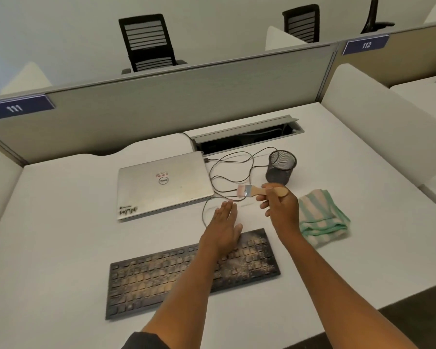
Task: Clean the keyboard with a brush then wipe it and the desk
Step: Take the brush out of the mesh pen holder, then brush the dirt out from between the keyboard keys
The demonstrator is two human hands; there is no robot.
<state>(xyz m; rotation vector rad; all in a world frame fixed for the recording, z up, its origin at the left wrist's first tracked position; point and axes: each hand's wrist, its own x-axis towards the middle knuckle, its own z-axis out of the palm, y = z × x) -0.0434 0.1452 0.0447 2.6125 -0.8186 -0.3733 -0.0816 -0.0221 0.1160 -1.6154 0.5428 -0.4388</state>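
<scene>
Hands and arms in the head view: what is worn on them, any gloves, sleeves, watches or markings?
Both hands are bare: no gloves, rings or markings show on the left hand or the right hand. Both forearms are uncovered, with no watch or band at either wrist. The only clothing in view is the edge of a dark short sleeve on the left upper arm at the bottom of the frame.

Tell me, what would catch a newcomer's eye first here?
The black keyboard at the desk's near edge, coated in tan dust. Just beyond it, the right hand holds a small wooden brush, the left hand hovers open, and a striped cloth lies to the right.
</scene>
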